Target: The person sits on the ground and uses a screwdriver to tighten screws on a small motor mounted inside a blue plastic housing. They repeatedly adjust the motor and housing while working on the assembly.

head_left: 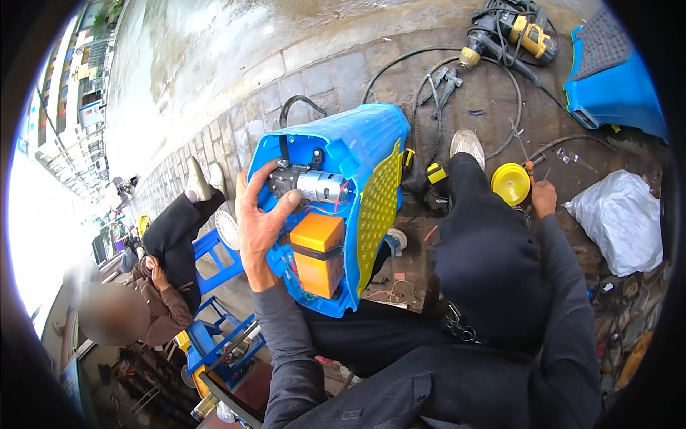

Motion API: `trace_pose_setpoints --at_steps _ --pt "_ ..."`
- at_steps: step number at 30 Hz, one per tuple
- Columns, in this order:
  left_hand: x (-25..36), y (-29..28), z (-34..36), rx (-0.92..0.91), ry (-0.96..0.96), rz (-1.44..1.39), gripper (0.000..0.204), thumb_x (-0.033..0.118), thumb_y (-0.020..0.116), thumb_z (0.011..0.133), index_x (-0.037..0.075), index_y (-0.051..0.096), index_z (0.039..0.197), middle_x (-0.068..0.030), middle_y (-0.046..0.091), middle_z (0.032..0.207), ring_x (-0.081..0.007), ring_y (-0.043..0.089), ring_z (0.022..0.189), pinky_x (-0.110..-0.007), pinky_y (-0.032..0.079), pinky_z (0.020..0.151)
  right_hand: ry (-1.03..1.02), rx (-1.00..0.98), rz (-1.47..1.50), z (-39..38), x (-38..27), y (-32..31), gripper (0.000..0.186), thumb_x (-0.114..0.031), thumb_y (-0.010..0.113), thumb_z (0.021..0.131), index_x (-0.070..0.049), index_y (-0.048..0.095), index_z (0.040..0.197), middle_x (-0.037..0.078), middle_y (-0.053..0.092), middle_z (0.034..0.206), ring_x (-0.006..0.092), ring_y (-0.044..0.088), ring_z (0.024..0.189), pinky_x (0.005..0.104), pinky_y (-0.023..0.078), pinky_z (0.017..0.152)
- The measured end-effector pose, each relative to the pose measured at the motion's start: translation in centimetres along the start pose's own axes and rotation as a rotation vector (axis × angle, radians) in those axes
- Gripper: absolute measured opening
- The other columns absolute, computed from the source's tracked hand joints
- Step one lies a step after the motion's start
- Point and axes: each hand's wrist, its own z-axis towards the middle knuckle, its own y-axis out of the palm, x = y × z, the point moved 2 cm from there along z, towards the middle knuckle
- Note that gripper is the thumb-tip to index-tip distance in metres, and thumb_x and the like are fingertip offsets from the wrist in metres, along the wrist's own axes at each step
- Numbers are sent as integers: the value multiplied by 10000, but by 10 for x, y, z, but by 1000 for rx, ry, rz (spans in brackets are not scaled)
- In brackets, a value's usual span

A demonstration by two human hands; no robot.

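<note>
Now — left hand [259, 218] clamped on blue sprayer shell [357, 154], thumb at motor [318, 186] | motor axis sideways, right of palm | right hand [544, 198] closed on screwdriver [529, 170], well apart

Stone pavement [336, 71] carries a drill [525, 32], pliers [444, 80], yellow lid [510, 184] and white bag [620, 220].

Crowded compartment — pump motor [318, 186] above orange battery [316, 254], wires between — little room.

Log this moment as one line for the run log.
left hand: gripping small motor inside blue housing | right hand: holding screwdriver near yellow cap | orange battery: seated below motor
</note>
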Motion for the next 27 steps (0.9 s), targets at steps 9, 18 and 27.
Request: trace_pose_setpoints --at_steps 9,18,27 --pt "14 3 0 25 19 -18 606 270 959 814 105 753 1360 -125 626 1181 -288 675 1130 -414 555 984 -545 -641 831 -205 -318 -203 278 -246 655 1100 -25 762 1231 18 723 909 46 588 652 229 475 528" --pt "25 2 -6 109 -1 120 616 457 929 818 212 771 1360 -184 639 1169 -392 683 1155 -486 565 978 -678 -943 371 -347 -480 -129 278 -106 548 968 72 759 932 167 717 749 253 656 565 387 503 493" --pt "16 3 -8 129 -3 139 615 508 897 821 221 781 1352 -200 649 1171 -416 697 1151 -501 583 958 -430 -838 359 -340 -488 -82 279 -104 551 982 63 754 891 145 684 701 189 538 502 363 392 449"
